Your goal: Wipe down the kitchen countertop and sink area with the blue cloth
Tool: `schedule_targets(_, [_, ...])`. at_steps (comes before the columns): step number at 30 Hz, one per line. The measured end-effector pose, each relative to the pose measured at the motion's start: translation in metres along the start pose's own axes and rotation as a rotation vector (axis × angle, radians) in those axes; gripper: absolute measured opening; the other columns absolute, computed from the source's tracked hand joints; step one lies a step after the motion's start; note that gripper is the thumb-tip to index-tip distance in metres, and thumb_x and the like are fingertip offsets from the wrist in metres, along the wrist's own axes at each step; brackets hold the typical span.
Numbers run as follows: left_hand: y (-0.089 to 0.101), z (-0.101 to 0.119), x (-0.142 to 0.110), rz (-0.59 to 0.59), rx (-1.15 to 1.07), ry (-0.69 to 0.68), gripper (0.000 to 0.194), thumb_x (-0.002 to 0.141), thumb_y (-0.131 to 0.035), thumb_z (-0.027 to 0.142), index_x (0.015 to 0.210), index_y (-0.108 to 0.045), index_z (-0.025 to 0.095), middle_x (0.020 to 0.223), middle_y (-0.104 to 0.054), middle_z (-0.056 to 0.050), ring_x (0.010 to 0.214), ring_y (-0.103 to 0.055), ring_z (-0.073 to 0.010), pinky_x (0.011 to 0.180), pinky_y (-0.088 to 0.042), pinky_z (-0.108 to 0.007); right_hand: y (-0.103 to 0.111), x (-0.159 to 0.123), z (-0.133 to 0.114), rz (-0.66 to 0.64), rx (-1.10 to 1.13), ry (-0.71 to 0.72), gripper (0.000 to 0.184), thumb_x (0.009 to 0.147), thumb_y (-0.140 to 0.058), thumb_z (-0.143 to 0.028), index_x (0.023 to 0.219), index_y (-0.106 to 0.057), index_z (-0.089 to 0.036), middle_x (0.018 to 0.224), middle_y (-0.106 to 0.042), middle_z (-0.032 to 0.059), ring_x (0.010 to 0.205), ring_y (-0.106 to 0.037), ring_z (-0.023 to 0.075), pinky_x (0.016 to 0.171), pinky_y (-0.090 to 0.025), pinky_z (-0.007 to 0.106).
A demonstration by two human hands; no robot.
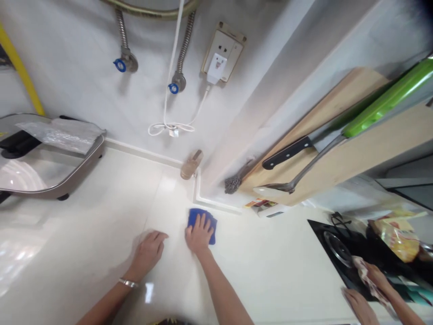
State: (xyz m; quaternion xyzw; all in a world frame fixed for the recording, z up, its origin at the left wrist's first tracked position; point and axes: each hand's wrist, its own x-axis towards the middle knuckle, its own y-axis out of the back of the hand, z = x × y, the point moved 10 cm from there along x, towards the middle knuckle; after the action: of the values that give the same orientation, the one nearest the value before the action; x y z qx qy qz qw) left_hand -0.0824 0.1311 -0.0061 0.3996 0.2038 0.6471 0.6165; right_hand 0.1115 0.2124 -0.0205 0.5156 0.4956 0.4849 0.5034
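Observation:
My right hand (199, 234) lies on a folded blue cloth (211, 221), fingers spread and pressing it flat against the white countertop (270, 257). Part of the cloth is hidden beneath the palm. To the left, my left hand (149, 249) is low over the same surface, with a metal bracelet (128, 283) at its wrist. Its fingers are loosely bent, one points right toward the cloth, and nothing shows in its grasp. Beyond the cloth, a small brownish object (191, 165) stands by the wall corner.
An electric pan (64, 187) stands at left. Cutting boards (338, 167), a knife (287, 153) and a green-handled spatula (389, 99) lean at right. A co-worker's hands (375, 277) hold a cloth on the black cooktop (324, 239). A cable (174, 126) hangs from the wall.

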Motion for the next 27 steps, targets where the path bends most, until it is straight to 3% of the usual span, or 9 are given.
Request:
schedule_targets(4, [0.000, 0.001, -0.001, -0.002, -0.009, 0.016, 0.032, 0.091, -0.043, 0.011, 0.107, -0.068, 0.023, 0.102, -0.071, -0.005, 0.100, -0.064, -0.0215, 0.089, -0.051, -0.036, 0.001, -0.027, -0.032, 0.003, 0.040, 0.112, 0.067, 0.094, -0.034, -0.040, 0.155, -0.032, -0.012, 0.164, -0.024, 0.0194, 0.145, -0.031, 0.0461, 0.109, -0.029, 0.071])
schedule_targets(7, [0.002, 0.001, -0.002, 0.004, -0.025, 0.022, 0.032, 0.091, -0.043, 0.010, 0.108, -0.068, 0.022, 0.103, -0.072, -0.005, 0.101, -0.064, -0.0212, 0.091, -0.051, -0.036, 0.010, -0.045, -0.020, 0.024, 0.228, 0.186, 0.060, 0.098, -0.029, -0.045, 0.150, -0.043, -0.018, 0.159, -0.038, 0.0154, 0.142, -0.038, 0.0382, 0.111, -0.036, 0.062])
schedule_targets(10, [0.003, -0.002, -0.005, 0.006, -0.049, 0.056, 0.031, 0.094, -0.043, 0.013, 0.108, -0.069, 0.022, 0.102, -0.073, -0.006, 0.100, -0.065, -0.0203, 0.089, -0.053, -0.035, 0.019, -0.068, 0.033, 0.127, 0.499, 0.160, 0.061, 0.102, -0.015, -0.042, 0.144, -0.048, -0.013, 0.148, -0.051, 0.0174, 0.137, -0.048, 0.0257, 0.112, -0.042, 0.047])
schedule_targets(12, [0.004, 0.000, -0.005, 0.021, -0.082, 0.076, 0.030, 0.095, -0.043, 0.015, 0.107, -0.070, 0.022, 0.101, -0.074, -0.006, 0.099, -0.066, -0.0200, 0.089, -0.054, -0.035, 0.019, -0.092, 0.081, 0.224, 0.575, 0.120, 0.060, 0.101, -0.020, -0.046, 0.139, -0.052, -0.012, 0.144, -0.054, 0.0190, 0.136, -0.048, 0.0266, 0.112, -0.043, 0.048])
schedule_targets(16, [-0.004, 0.038, 0.010, 0.030, -0.192, -0.059, 0.033, 0.094, -0.041, 0.013, 0.109, -0.069, 0.023, 0.104, -0.074, -0.004, 0.098, -0.067, -0.0177, 0.091, -0.055, -0.034, -0.002, -0.146, 0.161, 0.306, 0.602, 0.111, 0.049, 0.100, -0.033, -0.042, 0.131, -0.058, -0.014, 0.134, -0.062, 0.0193, 0.126, -0.058, 0.0281, 0.106, -0.048, 0.051])
schedule_targets(20, [-0.038, 0.098, 0.039, -0.001, -0.072, -0.242, 0.036, 0.095, -0.044, 0.019, 0.124, -0.065, 0.019, 0.125, -0.068, -0.010, 0.120, -0.060, -0.0227, 0.107, -0.049, -0.041, -0.014, -0.184, 0.199, 0.425, 0.536, 0.139, 0.039, 0.099, -0.040, -0.034, 0.123, -0.063, -0.014, 0.132, -0.063, 0.0197, 0.124, -0.060, 0.0296, 0.102, -0.051, 0.054])
schedule_targets(24, [-0.090, 0.115, 0.061, -0.070, 0.215, -0.104, 0.053, 0.094, -0.053, 0.039, 0.136, -0.058, 0.008, 0.149, -0.050, -0.023, 0.144, -0.039, -0.0394, 0.119, -0.030, -0.060, -0.021, -0.194, 0.198, 0.458, 0.503, 0.161, 0.041, 0.099, -0.037, -0.027, 0.133, -0.057, -0.016, 0.137, -0.061, 0.0184, 0.129, -0.056, 0.0288, 0.103, -0.052, 0.055])
schedule_targets(27, [-0.106, 0.118, 0.057, -0.083, 0.306, -0.125, 0.064, 0.094, -0.051, 0.047, 0.144, -0.051, 0.006, 0.156, -0.038, -0.026, 0.149, -0.027, -0.0438, 0.120, -0.021, -0.065, -0.022, -0.194, 0.194, 0.467, 0.486, 0.161, 0.041, 0.100, -0.036, -0.025, 0.136, -0.054, -0.017, 0.139, -0.059, 0.0179, 0.131, -0.054, 0.0282, 0.105, -0.051, 0.055])
